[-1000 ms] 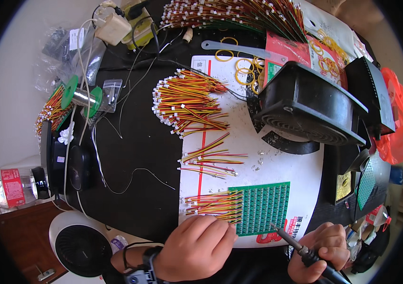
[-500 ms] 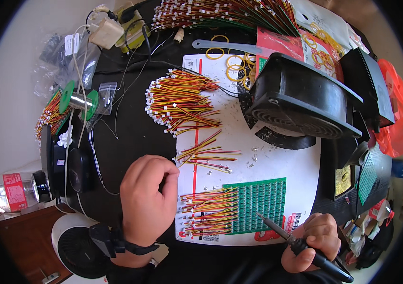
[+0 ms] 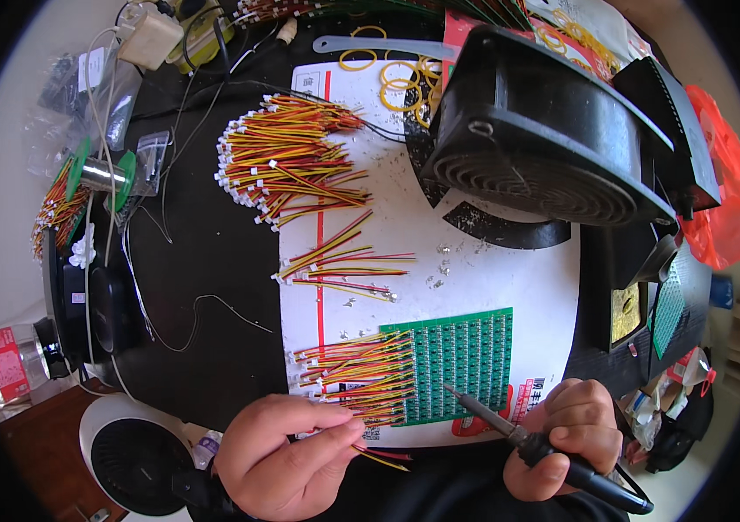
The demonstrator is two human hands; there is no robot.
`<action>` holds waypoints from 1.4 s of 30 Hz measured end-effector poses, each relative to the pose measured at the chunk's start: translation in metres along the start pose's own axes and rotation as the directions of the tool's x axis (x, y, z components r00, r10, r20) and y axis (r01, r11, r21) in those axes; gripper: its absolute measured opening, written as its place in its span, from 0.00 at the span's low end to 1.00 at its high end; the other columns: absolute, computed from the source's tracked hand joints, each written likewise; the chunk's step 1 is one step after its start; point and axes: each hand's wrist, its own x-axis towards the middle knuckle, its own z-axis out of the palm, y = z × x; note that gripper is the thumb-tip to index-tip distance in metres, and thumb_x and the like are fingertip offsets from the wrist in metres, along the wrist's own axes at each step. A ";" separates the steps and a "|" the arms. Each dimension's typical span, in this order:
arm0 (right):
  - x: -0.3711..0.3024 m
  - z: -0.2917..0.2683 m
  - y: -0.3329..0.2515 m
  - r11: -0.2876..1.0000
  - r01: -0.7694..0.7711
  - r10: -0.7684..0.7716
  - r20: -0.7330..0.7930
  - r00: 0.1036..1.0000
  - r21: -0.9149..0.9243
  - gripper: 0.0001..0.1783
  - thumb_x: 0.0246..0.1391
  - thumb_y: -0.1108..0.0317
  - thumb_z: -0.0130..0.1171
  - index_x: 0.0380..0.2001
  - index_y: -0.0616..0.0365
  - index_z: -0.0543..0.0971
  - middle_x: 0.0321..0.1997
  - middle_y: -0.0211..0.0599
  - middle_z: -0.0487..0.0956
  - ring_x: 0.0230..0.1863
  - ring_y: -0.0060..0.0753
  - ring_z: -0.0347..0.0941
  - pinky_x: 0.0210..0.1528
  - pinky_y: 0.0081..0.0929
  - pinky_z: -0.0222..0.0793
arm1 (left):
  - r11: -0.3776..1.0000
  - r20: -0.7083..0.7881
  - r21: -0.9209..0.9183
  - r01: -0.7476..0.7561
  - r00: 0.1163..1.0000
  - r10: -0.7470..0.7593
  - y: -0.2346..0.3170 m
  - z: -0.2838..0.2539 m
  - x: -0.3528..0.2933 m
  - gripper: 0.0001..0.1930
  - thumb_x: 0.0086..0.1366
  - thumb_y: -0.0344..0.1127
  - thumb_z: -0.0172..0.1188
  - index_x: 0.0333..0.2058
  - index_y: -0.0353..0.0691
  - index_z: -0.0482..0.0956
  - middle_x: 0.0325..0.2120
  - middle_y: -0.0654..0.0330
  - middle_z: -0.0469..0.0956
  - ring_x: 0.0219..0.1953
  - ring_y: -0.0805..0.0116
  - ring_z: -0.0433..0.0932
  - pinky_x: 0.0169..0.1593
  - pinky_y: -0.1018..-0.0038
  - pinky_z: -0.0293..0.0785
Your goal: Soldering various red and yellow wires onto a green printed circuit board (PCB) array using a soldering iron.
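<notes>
Left hand [image 3: 287,452] at seven o'clock, fingers pressed together, pinching a red-and-yellow wire lead [image 3: 379,456] just at the lower-left corner of the green circuit board [image 3: 461,361]; right hand [image 3: 566,435] at five o'clock, fist wrapped round the soldering iron [image 3: 509,426], tip resting near the board's lower edge. Likely trouble: hot tip close to the pinching fingertips and to the row of soldered leads [image 3: 353,370], so risk of a burn, or of melted insulation. Also loose solder beads [image 3: 435,270] on the white paper [image 3: 509,278] near centre, liable to bridge pads if dragged under the board.
</notes>
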 end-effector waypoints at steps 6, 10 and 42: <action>0.002 0.007 -0.007 0.989 -0.013 -0.003 0.105 0.994 0.146 0.14 0.50 0.60 0.63 0.24 0.58 0.71 0.15 0.29 0.66 0.16 0.21 0.59 0.16 0.19 0.52 | 0.972 0.017 -0.192 0.133 0.991 -0.133 0.004 0.003 -0.005 0.05 0.58 0.21 0.64 0.33 0.33 0.79 0.26 0.54 0.82 0.23 0.68 0.81 0.29 0.77 0.77; 0.004 0.003 -0.008 0.998 -0.006 -0.002 0.138 0.990 0.057 0.15 0.51 0.60 0.62 0.25 0.58 0.70 0.16 0.29 0.66 0.15 0.21 0.61 0.16 0.17 0.53 | 0.856 0.150 -0.435 0.280 0.960 -0.238 0.003 0.006 -0.001 0.05 0.58 0.22 0.65 0.33 0.34 0.79 0.24 0.54 0.83 0.26 0.67 0.83 0.33 0.78 0.78; -0.001 0.003 -0.001 0.999 -0.003 0.001 0.064 0.998 0.037 0.16 0.50 0.60 0.60 0.23 0.58 0.67 0.16 0.29 0.63 0.14 0.21 0.58 0.15 0.19 0.50 | 0.252 0.299 -0.833 0.493 0.783 -0.545 0.005 0.011 -0.014 0.16 0.65 0.16 0.53 0.52 0.28 0.67 0.37 0.37 0.82 0.38 0.52 0.86 0.45 0.61 0.85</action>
